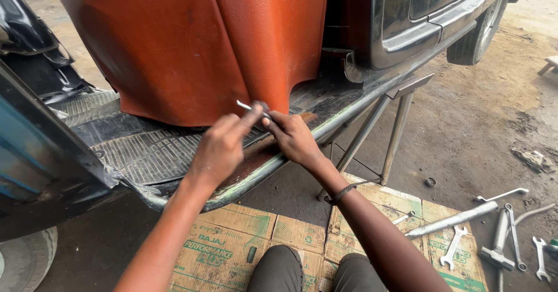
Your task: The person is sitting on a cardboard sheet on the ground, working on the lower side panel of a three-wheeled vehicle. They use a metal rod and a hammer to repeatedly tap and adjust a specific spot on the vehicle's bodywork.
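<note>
Nearest the camera: two knees in grey trousers [279, 269], resting on flattened cardboard sheets [232, 239] spread over the dirt ground. Left hand [221, 147]: raised over the vehicle floor, thumb and forefinger pinched closed on the near end of a slim silver wrench [247, 105], remaining fingers curled loosely. Right hand [293, 136]: fingers bunched and closed around the far end of the same wrench, where a small dark fitting sits at its tip, just at the lower edge of the orange seat cover; a dark wristband [340, 194] circles that wrist. Wrench position: held between both hands, slightly tilted, just above the ribbed black rubber floor mat [139, 147] and touching or nearly touching the seat base; exact contact cannot be told. Floor edge: a worn, curved metal lip [256, 178] runs below the hands, with open room beneath it down to the cardboard. Behind the hands: orange leatherette seat cover [192, 42], hanging to the floor and blocking the way forward. Left: dark blue body panel [35, 152], close beside the left forearm. Right, under the floor: slanted metal support struts [395, 129]. Farther right, on cardboard and ground: long steel bar [450, 219], open-end spanner [452, 246], hammer-like tool [497, 245], further spanners [540, 257], small ring [430, 181]. Farthest: chrome bumper [430, 22] and tyre [482, 30].
</note>
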